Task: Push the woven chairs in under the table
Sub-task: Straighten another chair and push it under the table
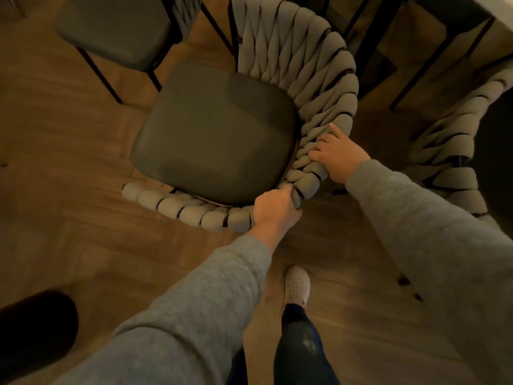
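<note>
A woven chair (216, 134) with a dark padded seat and a curved back of thick grey woven bands stands on the wood floor below me. My left hand (274, 209) is closed around the rim of its woven back. My right hand (337, 155) grips the same back a little further round. A second woven chair (455, 151) stands at the right, close beside the first. The pale table edge (497, 12) shows at the top right, with its dark legs below.
Another dark-seated chair (116, 29) with thin black legs stands at the top left. My foot in a pale shoe (297, 284) is on the floor just behind the held chair. A dark object (36, 334) lies at the bottom left.
</note>
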Tool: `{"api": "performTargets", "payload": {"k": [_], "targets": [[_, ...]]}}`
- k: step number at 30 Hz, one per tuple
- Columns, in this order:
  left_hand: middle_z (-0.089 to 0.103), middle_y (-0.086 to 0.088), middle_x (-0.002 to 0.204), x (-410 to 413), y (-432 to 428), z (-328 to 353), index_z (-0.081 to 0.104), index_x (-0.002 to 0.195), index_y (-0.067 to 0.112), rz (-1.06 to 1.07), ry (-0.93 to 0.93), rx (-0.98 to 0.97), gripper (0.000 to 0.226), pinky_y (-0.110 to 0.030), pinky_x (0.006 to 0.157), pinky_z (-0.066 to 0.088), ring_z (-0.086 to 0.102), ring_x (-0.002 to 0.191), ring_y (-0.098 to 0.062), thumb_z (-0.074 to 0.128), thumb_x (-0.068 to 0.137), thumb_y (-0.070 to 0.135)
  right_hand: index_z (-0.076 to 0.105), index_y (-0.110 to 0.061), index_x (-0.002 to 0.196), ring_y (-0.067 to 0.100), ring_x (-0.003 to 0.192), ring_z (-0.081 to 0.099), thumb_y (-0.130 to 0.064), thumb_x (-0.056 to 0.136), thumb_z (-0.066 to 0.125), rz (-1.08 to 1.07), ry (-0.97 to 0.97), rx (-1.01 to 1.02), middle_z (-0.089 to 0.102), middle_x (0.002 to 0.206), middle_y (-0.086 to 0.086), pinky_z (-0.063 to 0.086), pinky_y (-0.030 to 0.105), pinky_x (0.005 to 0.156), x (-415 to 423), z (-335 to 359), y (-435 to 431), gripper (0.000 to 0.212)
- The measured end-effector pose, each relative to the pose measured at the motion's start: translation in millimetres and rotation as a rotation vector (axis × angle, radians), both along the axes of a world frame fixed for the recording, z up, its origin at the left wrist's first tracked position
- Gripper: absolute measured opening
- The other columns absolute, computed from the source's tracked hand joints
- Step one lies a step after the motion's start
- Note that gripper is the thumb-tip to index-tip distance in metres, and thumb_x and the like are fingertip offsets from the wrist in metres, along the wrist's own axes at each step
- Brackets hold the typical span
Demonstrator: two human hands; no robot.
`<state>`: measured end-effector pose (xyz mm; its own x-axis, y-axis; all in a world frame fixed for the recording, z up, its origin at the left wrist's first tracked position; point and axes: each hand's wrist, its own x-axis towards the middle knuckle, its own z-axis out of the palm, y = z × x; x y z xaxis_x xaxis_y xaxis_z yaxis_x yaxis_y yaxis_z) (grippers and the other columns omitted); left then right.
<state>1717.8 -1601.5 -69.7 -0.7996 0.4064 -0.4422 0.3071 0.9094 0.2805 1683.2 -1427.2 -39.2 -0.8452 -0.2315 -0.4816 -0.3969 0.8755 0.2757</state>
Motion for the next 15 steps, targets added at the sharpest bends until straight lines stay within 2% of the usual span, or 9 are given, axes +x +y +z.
{"api": "performTargets", "payload": {"k": [3,7,10,15], "targets": [[0.066,-0.002,0.093,5,0,-3,0.055,0.116,0.022,0.006,0.055,0.030,0.030,-0.032,0.058,0.041,0.062,0.079,-0.025,0.056,0.090,0.036,0.052,-0.025,0.129,0.029,0.135,0.036,-0.026,0.090,0.061,0.007,0.035,-0.069,0.054,0.135,0.003,0.010,0.051,0.119,2,-11,5,0.040],[0.066,-0.001,0.093,21,-11,-4,0.054,0.118,0.024,-0.020,0.049,0.017,0.033,-0.032,0.058,0.038,0.063,0.081,-0.025,0.057,0.089,0.037,0.053,-0.027,0.126,0.029,0.130,0.040,-0.030,0.091,0.057,0.016,0.038,-0.079,0.058,0.131,0.002,0.016,0.049,0.118,19,-14,0,0.035],[0.067,0.000,0.097,43,-34,-10,0.052,0.125,0.026,-0.070,0.076,0.034,0.038,-0.032,0.061,0.045,0.065,0.083,-0.025,0.056,0.089,0.038,0.051,-0.026,0.130,0.029,0.129,0.042,-0.032,0.093,0.054,-0.001,0.007,-0.093,0.057,0.132,0.003,0.020,0.048,0.115,47,-14,-16,0.038],[0.067,0.004,0.096,84,-85,-15,0.055,0.120,0.029,-0.144,0.022,0.052,0.034,-0.033,0.068,0.054,0.065,0.083,-0.018,0.056,0.087,0.039,0.048,-0.025,0.132,0.028,0.124,0.044,-0.034,0.092,0.053,-0.042,-0.077,-0.156,0.057,0.130,0.003,0.026,0.045,0.111,103,-9,-57,0.041]]}}
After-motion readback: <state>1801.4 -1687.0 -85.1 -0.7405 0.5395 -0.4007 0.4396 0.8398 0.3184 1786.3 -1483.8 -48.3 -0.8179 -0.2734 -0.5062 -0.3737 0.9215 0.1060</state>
